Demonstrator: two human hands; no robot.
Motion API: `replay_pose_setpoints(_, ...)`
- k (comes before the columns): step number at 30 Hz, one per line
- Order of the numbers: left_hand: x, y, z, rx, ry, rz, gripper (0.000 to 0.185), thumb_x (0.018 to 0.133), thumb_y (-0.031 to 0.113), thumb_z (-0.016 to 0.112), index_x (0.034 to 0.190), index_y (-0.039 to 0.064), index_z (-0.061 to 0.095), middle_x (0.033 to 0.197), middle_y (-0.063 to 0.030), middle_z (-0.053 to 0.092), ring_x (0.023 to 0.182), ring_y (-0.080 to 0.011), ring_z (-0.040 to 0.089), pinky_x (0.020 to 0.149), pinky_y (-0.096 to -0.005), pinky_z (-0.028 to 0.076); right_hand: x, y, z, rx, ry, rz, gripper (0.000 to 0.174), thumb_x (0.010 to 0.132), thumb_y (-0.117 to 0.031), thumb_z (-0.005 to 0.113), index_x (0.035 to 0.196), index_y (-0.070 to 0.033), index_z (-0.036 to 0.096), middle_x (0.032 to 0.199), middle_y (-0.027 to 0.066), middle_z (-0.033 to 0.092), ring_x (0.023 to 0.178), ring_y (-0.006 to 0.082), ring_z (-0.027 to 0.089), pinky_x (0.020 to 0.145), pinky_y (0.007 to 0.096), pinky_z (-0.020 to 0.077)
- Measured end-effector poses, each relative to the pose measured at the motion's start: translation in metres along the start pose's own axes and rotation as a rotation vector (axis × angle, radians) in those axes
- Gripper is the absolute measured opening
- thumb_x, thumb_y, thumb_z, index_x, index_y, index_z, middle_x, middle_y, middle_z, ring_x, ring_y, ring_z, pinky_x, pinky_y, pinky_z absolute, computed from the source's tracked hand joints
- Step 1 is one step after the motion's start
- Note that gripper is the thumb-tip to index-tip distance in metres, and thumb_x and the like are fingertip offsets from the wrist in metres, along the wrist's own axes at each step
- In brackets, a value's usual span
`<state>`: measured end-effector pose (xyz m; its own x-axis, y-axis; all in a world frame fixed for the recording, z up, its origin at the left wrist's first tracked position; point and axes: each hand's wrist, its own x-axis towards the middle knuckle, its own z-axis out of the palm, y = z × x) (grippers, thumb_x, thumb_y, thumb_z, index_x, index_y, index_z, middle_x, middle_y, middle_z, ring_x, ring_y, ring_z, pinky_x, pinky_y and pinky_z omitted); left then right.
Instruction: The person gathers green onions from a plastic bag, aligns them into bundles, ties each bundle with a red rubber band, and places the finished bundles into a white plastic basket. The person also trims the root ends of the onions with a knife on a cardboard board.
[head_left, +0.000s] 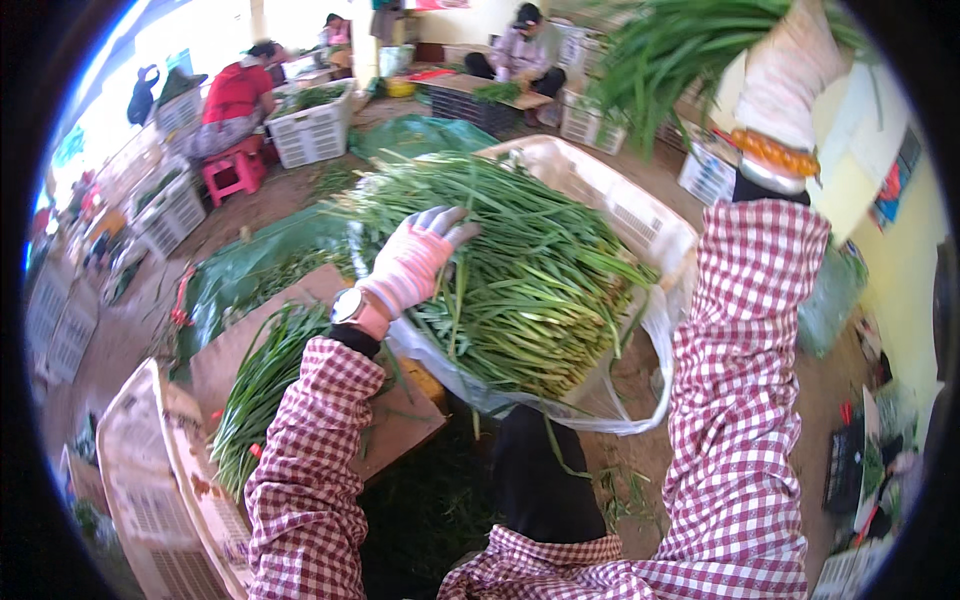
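Observation:
A large heap of long green leaves, apparently garlic chives (517, 277), fills a crate lined with a clear plastic bag (480, 390) in front of me. My left hand (416, 255), in a striped glove, lies on top of the heap with its fingers spread over the leaves. Raised at the upper right, my right hand (791, 79), also gloved, grips a loose bunch of chives (667, 67); the leaves hang to the left, slightly blurred. Under my left forearm a smaller bunch of chives (266, 382) with red ties lies on a brown board (409, 427).
Left of the board stands an off-white plastic crate (142, 480). Green sheeting (247, 247) covers floor beyond it. People sit working farther off, one by a white crate (311, 127), another behind a low board (480, 88). A pink stool (234, 169) stands at the left.

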<state>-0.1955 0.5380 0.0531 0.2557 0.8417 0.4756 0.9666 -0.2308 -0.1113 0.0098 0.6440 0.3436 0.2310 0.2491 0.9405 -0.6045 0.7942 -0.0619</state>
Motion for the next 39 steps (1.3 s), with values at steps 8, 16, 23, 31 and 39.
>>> replay_pose_setpoints(8,-0.112,0.010,-0.115,-0.041,-0.247,-0.406,0.065,0.079,0.008,0.066,0.141,0.016,0.051,0.109,-0.0128,0.069,0.102,-0.0298,0.066,0.092,-0.0409,0.049,-0.043,-0.035,0.042,0.234,0.065,-0.155,0.036,0.093,-0.025,0.067,0.120,-0.001,0.064,0.107,0.0061,0.065,0.093,0.0170,0.061,0.083,0.0321,0.0498)
replay_pose_setpoints(16,-0.210,0.122,-0.107,-1.887,1.365,-0.508,0.097,0.083,0.071,0.062,0.152,0.008,0.034,0.149,-0.0151,0.046,0.135,-0.0322,0.045,0.114,-0.0497,0.035,-0.343,-0.133,0.134,0.043,-0.318,0.447,0.056,0.088,-0.007,0.072,0.139,-0.005,0.050,0.135,0.0151,0.058,0.123,0.0297,0.058,0.107,0.0449,0.0447)
replay_pose_setpoints(23,-0.290,0.113,-0.119,-2.047,1.652,-0.698,0.035,0.096,0.031,0.061,0.116,0.002,0.065,0.104,-0.0091,0.070,0.095,-0.0214,0.067,0.090,-0.0377,0.054,-0.434,-0.161,0.104,0.452,-0.630,1.065,0.072,0.086,-0.012,0.076,0.148,-0.007,0.040,0.143,0.0134,0.049,0.129,0.0231,0.049,0.106,0.0354,0.0449)
replay_pose_setpoints(31,-0.301,0.078,-0.102,-1.134,1.218,-0.877,0.024,0.083,0.002,0.074,0.107,0.003,0.068,0.100,-0.0050,0.070,0.087,-0.0164,0.067,0.081,-0.0318,0.055,-0.359,-0.094,0.077,0.101,-0.669,0.989,0.061,0.092,-0.031,0.069,0.145,-0.007,0.048,0.130,0.0130,0.060,0.103,0.0179,0.063,0.098,0.0337,0.0489)
replay_pose_setpoints(39,-0.342,0.038,0.022,-1.849,1.442,-0.925,0.040,0.103,0.025,0.051,0.138,0.006,0.050,0.126,-0.0084,0.063,0.112,-0.0227,0.060,0.097,-0.0373,0.051,-0.407,-0.114,0.198,0.245,-1.341,0.906,0.058,0.092,-0.037,0.068,0.135,-0.001,0.053,0.129,0.0263,0.059,0.121,0.0323,0.057,0.102,0.0420,0.0431)
